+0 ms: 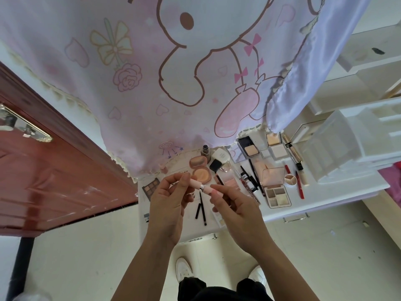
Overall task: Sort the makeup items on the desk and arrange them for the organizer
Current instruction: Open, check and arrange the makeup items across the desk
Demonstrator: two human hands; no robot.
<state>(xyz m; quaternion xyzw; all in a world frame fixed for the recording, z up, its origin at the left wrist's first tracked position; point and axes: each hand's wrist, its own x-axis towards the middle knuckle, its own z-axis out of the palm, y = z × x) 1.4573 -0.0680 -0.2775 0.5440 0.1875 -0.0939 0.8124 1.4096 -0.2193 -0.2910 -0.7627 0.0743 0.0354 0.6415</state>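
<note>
A brown eyeshadow palette (150,187) lies at the left edge of the white desk (321,190). Just right of it, above the front edge, the left hand (169,198) pinches one end of a pink tube (196,184) with curled fingers and thumb. The right hand (234,205) pinches the other end, so the tube is held clear of the desktop. An open round compact (202,175) lies behind it. Further right lie a four-pan palette (277,195) and a red pencil (299,185). The white organizer (347,148) stands at the right edge.

A pink cartoon-print curtain (152,72) fills the upper frame, a red-brown door (54,181) stands left, pale floor (86,257) spreads below.
</note>
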